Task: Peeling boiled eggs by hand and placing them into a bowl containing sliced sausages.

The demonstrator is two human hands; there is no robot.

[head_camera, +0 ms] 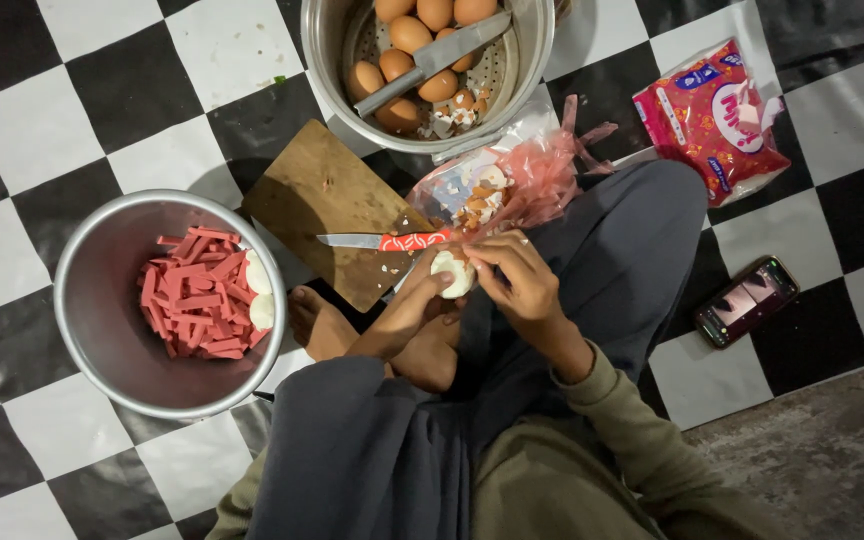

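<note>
A peeled white boiled egg sits between both my hands, low over my lap. My left hand cups it from below. My right hand pinches at its top right side with the fingertips. Just behind the egg lies a clear and pink plastic bag with bits of eggshell in it. A knife with a red patterned handle rests on the wooden cutting board, its handle close to my fingers.
A metal pot at the top holds several brown eggs and a large knife. A metal bowl on the left holds red sausage strips and peeled eggs. At the right lie a pink snack packet and a phone on the checkered mat.
</note>
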